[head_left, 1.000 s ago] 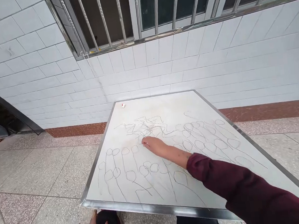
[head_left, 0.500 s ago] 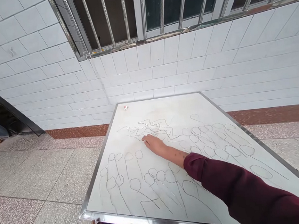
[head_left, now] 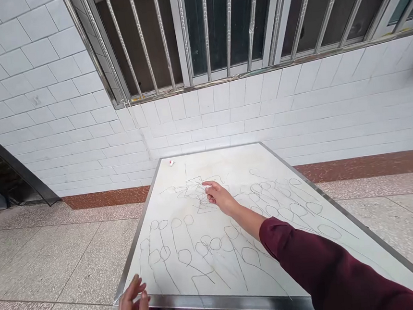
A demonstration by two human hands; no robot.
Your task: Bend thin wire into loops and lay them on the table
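Note:
My right hand (head_left: pixel 219 196) reaches over the middle of the white table (head_left: pixel 176 206), finger and thumb together at a thin bent wire (head_left: pixel 193 179). One end of that wire stands up from a heap of other bent wires (head_left: pixel 186 191) just left of my fingers. Its exact hold is hard to see because the wire is so fine. At the table's near left corner my left hand (head_left: pixel 133 308) is raised, fingers apart, holding nothing. Thin dark wires with a round loop at one end (head_left: pixel 184 257) lie in rows on the near left. More looped wires (head_left: pixel 298 209) lie on the right.
A small red and white item (head_left: pixel 171 163) rests near the table's far left corner. A metal rim (head_left: pixel 226 300) edges the table. Beyond it stands a white tiled wall (head_left: pixel 203 121) with a barred window (head_left: pixel 217 28). Speckled floor tiles (head_left: pixel 70 253) surround the table.
My right hand has lifted slightly and shifted right, with a bent wire now at its fingertips. My left hand has come up beside the corner. The camera view has tilted up.

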